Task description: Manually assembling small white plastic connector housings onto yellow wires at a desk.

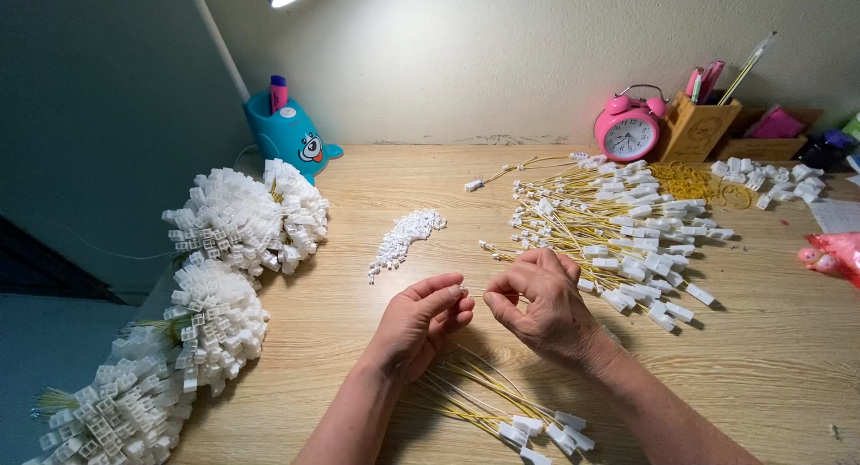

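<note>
1. Wire [475, 294], thin and yellow, runs between my two hands at the middle of the wooden table [770, 357]; that is where the work sits.
2. My left hand [419, 326] has thumb and fingertips pressed together on something small and white at the wire's end; I cannot tell exactly what it is.
3. My right hand [540, 302] is curled, its fingers pinching the same wire just beside the left fingertips.
4. Under both wrists, on the near side of the pinch, lies a loose bunch of yellow wires with white plugs [537, 425].
5. Beyond the right hand, close to its knuckles, spreads a big heap of plugged wires [618, 228].
6. Beyond the left hand, apart from it, sits a small pile of white plastic bits [405, 236].
7. Far out left of the pinch, thick bundles of finished white connectors [224, 277] line the table edge.
8. Well past everything, a pink alarm clock [629, 129] stands by the wall.
</note>
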